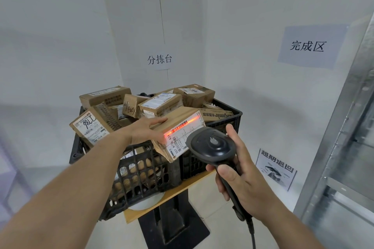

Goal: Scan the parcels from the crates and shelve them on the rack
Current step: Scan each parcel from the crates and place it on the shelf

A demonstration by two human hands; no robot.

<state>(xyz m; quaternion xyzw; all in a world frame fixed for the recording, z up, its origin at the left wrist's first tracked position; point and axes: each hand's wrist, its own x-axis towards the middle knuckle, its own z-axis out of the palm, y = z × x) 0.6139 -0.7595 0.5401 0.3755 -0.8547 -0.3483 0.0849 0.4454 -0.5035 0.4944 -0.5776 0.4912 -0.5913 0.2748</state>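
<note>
A black slatted crate (141, 170) heaped with cardboard parcels stands on a small wooden table (172, 192). My left hand (145, 129) grips one brown parcel (178, 127) at the crate's front rim, its white label tilted toward me. My right hand (238, 180) holds a black corded barcode scanner (212, 145) just right of that parcel. An orange-red scan line lies across the label's barcode. Another parcel (91, 125) marked with handwritten digits leans at the crate's left corner.
A grey metal rack (344, 147) stands at the right edge. Paper signs hang on the white walls: one behind the crate (159, 59), one at upper right (307, 46), one low by the floor (275, 168). The table rests on a black pedestal (172, 226).
</note>
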